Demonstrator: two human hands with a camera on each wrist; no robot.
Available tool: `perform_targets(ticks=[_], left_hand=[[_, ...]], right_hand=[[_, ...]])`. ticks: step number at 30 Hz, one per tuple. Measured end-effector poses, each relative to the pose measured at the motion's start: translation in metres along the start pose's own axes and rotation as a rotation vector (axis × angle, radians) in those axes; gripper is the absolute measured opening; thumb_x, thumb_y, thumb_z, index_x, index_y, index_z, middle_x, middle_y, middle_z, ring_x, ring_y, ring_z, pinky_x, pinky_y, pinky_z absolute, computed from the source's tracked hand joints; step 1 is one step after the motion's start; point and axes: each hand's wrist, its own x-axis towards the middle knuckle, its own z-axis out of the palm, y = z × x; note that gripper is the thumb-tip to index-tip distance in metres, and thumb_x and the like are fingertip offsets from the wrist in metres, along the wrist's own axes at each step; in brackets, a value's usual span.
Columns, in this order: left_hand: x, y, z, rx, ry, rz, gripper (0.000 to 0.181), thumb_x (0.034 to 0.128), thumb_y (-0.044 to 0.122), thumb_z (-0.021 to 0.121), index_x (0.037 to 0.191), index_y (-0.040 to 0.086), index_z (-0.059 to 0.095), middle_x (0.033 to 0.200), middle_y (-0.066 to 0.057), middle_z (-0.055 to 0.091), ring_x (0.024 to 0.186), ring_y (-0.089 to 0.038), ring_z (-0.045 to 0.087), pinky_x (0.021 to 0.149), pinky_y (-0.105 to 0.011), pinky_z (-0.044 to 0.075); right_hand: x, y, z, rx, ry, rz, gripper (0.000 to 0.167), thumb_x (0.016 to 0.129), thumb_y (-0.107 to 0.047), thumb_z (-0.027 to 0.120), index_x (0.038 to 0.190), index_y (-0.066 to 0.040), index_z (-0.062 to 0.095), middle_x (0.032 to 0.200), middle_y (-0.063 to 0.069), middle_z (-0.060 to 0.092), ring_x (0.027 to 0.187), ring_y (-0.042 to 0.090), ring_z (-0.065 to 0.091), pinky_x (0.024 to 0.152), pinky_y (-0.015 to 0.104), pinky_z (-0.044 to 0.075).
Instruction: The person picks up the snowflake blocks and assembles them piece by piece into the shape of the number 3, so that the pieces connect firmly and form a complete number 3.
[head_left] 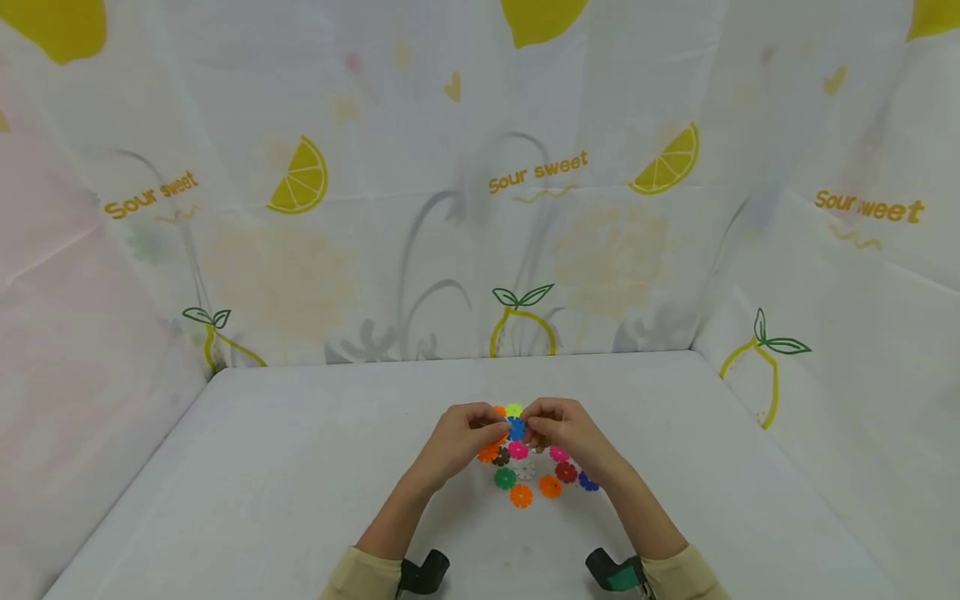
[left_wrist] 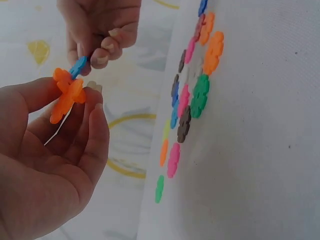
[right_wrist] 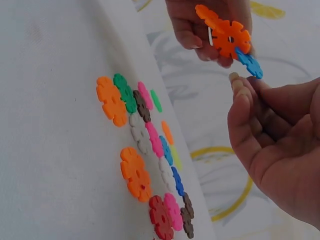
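Observation:
Left hand [head_left: 456,446] and right hand [head_left: 576,435] meet above a group of flower-shaped plastic discs. Thumb and fingers of the left hand [left_wrist: 55,170] pinch joined orange discs [left_wrist: 62,106]; a thin white edge shows beside them. A blue disc [right_wrist: 249,63] is slotted into the orange discs [right_wrist: 231,40] and sticks out toward the right hand [right_wrist: 282,135]. The right thumb and fingertips grip the outer end of the blue disc [left_wrist: 78,67], partly covering it in the left wrist view.
Loose discs lie on the white table [head_left: 285,467] below the hands, among them green [head_left: 506,477], orange [head_left: 521,496], dark red [head_left: 566,472] and pink [head_left: 518,450]. A printed curtain [head_left: 375,250] stands behind the table and along its sides.

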Motion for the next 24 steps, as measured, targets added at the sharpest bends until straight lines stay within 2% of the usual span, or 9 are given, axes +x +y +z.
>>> perform_targets(ticks=[4, 10, 15, 20, 24], left_hand=[[-0.001, 0.000, -0.003, 0.002, 0.008, -0.004, 0.022, 0.0947, 0.034, 0.066, 0.096, 0.013, 0.072, 0.091, -0.002, 0.070, 0.083, -0.016, 0.061, 0.076, -0.030, 0.051], [-0.005, -0.002, -0.008, 0.003, -0.008, -0.016, 0.024, 0.0938, 0.036, 0.067, 0.097, 0.012, 0.072, 0.091, -0.003, 0.069, 0.083, -0.017, 0.060, 0.075, -0.030, 0.051], [-0.007, -0.006, -0.012, 0.015, -0.008, -0.016, 0.022, 0.0944, 0.033, 0.067, 0.098, 0.012, 0.072, 0.092, -0.002, 0.069, 0.084, -0.016, 0.060, 0.075, -0.029, 0.052], [-0.011, -0.007, -0.017, 0.022, -0.004, -0.025, 0.022, 0.0942, 0.033, 0.067, 0.098, 0.013, 0.072, 0.092, -0.002, 0.070, 0.084, -0.016, 0.061, 0.076, -0.030, 0.052], [-0.012, -0.009, -0.020, 0.010, 0.010, -0.038, 0.024, 0.0935, 0.034, 0.068, 0.100, 0.011, 0.072, 0.094, -0.005, 0.071, 0.085, -0.017, 0.062, 0.077, -0.029, 0.052]], right_hand=[[-0.001, 0.005, 0.001, -0.091, -0.003, 0.005, 0.023, 0.099, -0.009, 0.056, 0.108, 0.011, 0.063, 0.091, 0.027, 0.064, 0.079, 0.025, 0.062, 0.072, 0.024, 0.055], [-0.004, 0.011, 0.005, -0.280, 0.027, 0.041, 0.017, 0.095, -0.012, 0.062, 0.103, 0.001, 0.069, 0.093, 0.013, 0.070, 0.083, 0.021, 0.062, 0.073, 0.027, 0.054], [-0.003, 0.015, 0.010, -0.450, 0.043, 0.010, 0.010, 0.091, -0.006, 0.066, 0.099, -0.004, 0.071, 0.094, 0.006, 0.070, 0.087, 0.016, 0.061, 0.074, 0.024, 0.052], [-0.001, 0.020, 0.016, -0.536, 0.009, -0.011, 0.010, 0.088, -0.003, 0.069, 0.097, -0.006, 0.072, 0.088, 0.002, 0.068, 0.084, 0.014, 0.057, 0.073, 0.022, 0.050], [0.000, 0.020, 0.018, -0.582, -0.014, -0.007, 0.016, 0.083, 0.000, 0.071, 0.098, -0.006, 0.072, 0.090, 0.002, 0.069, 0.083, 0.014, 0.055, 0.072, 0.024, 0.050]])
